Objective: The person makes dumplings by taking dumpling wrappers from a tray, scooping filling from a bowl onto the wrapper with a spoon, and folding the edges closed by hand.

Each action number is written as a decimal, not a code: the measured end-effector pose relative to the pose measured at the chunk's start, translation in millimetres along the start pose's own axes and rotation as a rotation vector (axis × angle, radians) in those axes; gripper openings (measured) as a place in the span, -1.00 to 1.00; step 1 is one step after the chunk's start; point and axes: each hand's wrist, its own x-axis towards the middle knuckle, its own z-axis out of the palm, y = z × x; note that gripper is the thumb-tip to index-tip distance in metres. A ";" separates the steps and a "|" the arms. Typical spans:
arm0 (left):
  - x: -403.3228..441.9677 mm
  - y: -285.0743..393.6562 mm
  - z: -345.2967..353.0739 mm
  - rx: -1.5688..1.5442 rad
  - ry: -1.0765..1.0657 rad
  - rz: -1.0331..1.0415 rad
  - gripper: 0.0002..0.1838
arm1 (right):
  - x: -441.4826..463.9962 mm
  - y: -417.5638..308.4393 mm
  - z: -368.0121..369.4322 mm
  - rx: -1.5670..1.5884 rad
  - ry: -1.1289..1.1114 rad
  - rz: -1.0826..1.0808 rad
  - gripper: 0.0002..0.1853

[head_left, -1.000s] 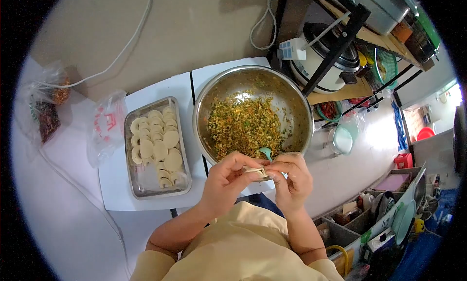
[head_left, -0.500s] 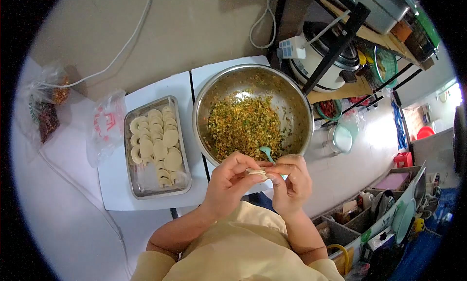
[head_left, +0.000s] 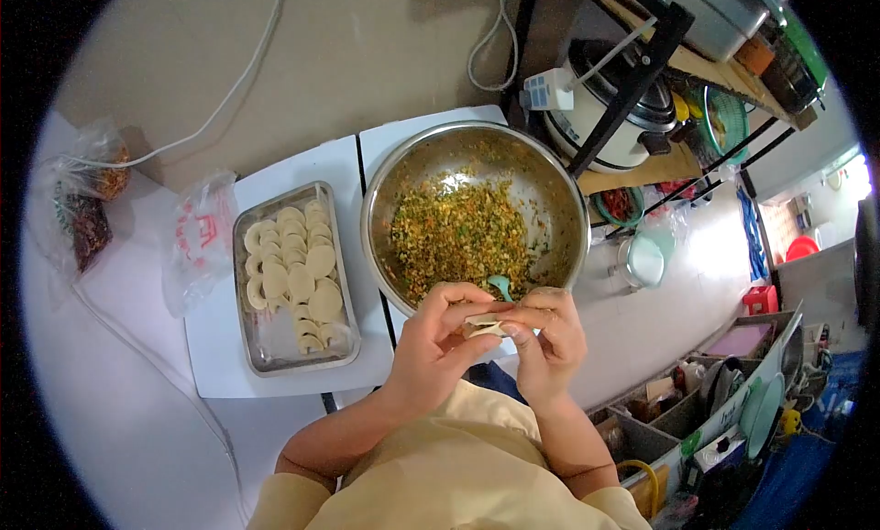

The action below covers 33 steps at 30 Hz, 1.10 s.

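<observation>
Between my two hands, just over the near rim of a big steel bowl, is a folded dumpling wrapper. My left hand pinches one side of it, and my right hand pinches the other with thumb and fingers. A gap shows along the wrapper's edges; what lies inside is hard to make out. Chopped vegetable filling covers much of the bowl's floor. The pale green spoon leans in the filling beside my fingers. To the left, a metal tray bears many round wrappers, some overlapping.
A plastic bag with red print lies left of the tray on the white table. Behind right, a rack holds a rice cooker. Divided bins with assorted goods stand at the lower right.
The wrapper's edges have parted slightly and it looks more open between my fingers. Both hands have stayed almost in the same place.
</observation>
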 end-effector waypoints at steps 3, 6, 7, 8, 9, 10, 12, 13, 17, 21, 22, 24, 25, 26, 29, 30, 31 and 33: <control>4.0 -0.6 -2.9 0.056 -0.007 0.015 -0.61 | 2.5 -1.9 0.0 0.003 -0.015 0.032 -0.79; 4.7 2.9 -2.6 0.120 -0.005 0.009 -0.58 | 4.8 0.6 0.0 -0.015 -0.038 0.020 -0.79; 5.8 3.2 -1.9 0.120 -0.008 0.008 -0.58 | 5.2 2.5 -0.4 -0.056 -0.063 -0.034 -0.78; 7.4 3.4 -1.6 0.116 -0.028 -0.040 -0.54 | 5.6 3.6 0.1 -0.057 -0.062 -0.034 -0.78; 9.1 3.5 -1.7 0.112 -0.046 -0.089 -0.51 | 5.9 4.4 1.4 -0.074 -0.040 -0.029 -0.78; 10.8 2.5 -2.6 0.112 -0.046 -0.089 -0.51 | 5.8 5.3 2.2 -0.091 -0.019 -0.025 -0.78; 14.4 0.3 -5.2 0.190 -0.052 -0.093 -0.48 | 4.9 8.1 1.2 -0.124 -0.042 -0.019 -0.80; 16.1 2.1 -5.8 0.191 -0.051 -0.091 -0.48 | 5.0 8.9 0.5 -0.158 -0.065 -0.013 -0.82; 17.8 2.6 -4.5 0.263 -0.049 -0.077 -0.52 | 10.1 8.7 -0.6 -0.228 -0.133 -0.083 -0.84; 20.2 -1.7 -4.2 0.319 -0.081 -0.014 -0.52 | 6.9 14.3 1.1 -0.222 -0.131 -0.126 -0.81; 20.9 -1.3 -4.6 0.319 -0.080 -0.013 -0.52 | 6.7 14.7 1.4 -0.212 -0.130 -0.124 -0.81; 22.9 0.0 -6.0 0.377 -0.100 -0.066 -0.49 | 7.1 12.5 0.7 -0.273 -0.146 -0.131 -0.83; 23.8 1.2 -6.8 0.377 -0.099 -0.065 -0.49 | 7.2 11.8 0.7 -0.335 -0.161 -0.136 -0.85; 24.5 2.7 -7.3 0.406 -0.099 -0.062 -0.47 | 7.7 12.5 1.2 -0.335 -0.161 -0.136 -0.85; 24.6 -3.1 -9.0 0.488 -0.112 -0.029 -0.42 | 8.8 15.4 2.4 -0.367 -0.203 -0.237 -0.87; 24.7 -5.4 -9.6 0.544 -0.124 0.004 -0.39 | 8.7 15.6 3.9 -0.369 -0.212 -0.241 -0.88; 24.9 -5.4 -9.9 0.544 -0.125 0.003 -0.39 | 8.3 15.9 5.8 -0.370 -0.222 -0.245 -0.88; 26.1 -4.5 -10.3 0.610 -0.155 -0.022 -0.33 | 4.4 16.6 10.7 -0.347 -0.182 -0.207 -0.90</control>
